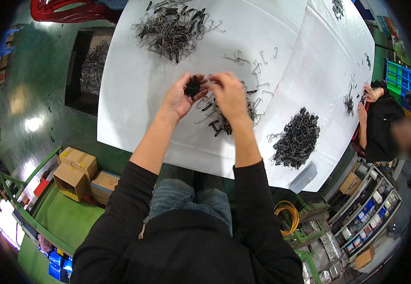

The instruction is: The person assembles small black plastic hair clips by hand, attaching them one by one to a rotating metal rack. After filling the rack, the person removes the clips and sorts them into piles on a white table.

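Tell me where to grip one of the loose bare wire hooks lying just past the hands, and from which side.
Take a loose wire hook by its straight shank, coming from above. It lies flat on the white table, apart from the tangled pile, so a thumb-and-finger pinch at mid-length probably lifts it cleanly; the curled ends may snag neighbouring hooks.

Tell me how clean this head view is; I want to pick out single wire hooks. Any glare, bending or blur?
Head view: fisheye bends the white table edges; dark corners; glare patches on the green floor; both hands sharp; wire hooks in the far pile merge into a tangle.
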Demonstrator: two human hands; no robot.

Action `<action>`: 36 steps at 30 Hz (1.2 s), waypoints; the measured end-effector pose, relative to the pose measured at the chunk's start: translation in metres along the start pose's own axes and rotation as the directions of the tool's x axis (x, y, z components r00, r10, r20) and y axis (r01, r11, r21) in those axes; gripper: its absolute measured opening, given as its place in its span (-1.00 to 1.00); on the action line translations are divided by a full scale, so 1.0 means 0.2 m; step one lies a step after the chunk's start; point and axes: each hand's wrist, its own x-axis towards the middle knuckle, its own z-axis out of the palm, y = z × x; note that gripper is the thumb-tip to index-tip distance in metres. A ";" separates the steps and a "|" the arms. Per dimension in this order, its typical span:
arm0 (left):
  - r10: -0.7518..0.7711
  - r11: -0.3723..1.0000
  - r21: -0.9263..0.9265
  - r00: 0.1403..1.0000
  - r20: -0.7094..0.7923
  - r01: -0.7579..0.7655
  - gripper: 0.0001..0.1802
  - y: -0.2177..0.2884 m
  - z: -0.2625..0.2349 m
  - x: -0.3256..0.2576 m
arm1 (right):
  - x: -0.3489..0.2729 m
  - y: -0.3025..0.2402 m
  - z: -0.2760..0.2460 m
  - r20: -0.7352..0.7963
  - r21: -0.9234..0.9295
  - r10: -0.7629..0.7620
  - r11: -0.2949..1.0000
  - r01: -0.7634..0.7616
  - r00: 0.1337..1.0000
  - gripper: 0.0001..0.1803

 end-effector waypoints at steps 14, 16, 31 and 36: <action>-0.057 0.971 0.234 0.996 0.071 0.038 -0.67 -0.14 0.09 -0.05 | -0.15 0.24 -0.28 -0.054 -0.304 0.162 0.937 -0.171 0.985 -0.84; -0.092 0.980 0.183 0.992 0.086 0.075 -0.66 -0.17 0.12 -0.05 | -0.15 0.17 -0.27 0.101 -0.152 0.077 0.986 -0.061 0.992 -0.77; 0.216 0.976 0.009 0.969 -0.115 -0.217 -0.73 0.07 -0.20 -0.29 | 0.07 0.15 0.44 -0.015 -0.372 -0.107 0.924 0.093 0.994 -0.10; 0.294 0.949 -0.073 0.944 -0.151 -0.307 -0.74 0.11 -0.30 -0.43 | -0.17 -0.17 0.40 0.155 -0.266 -0.163 0.943 0.200 0.974 -0.21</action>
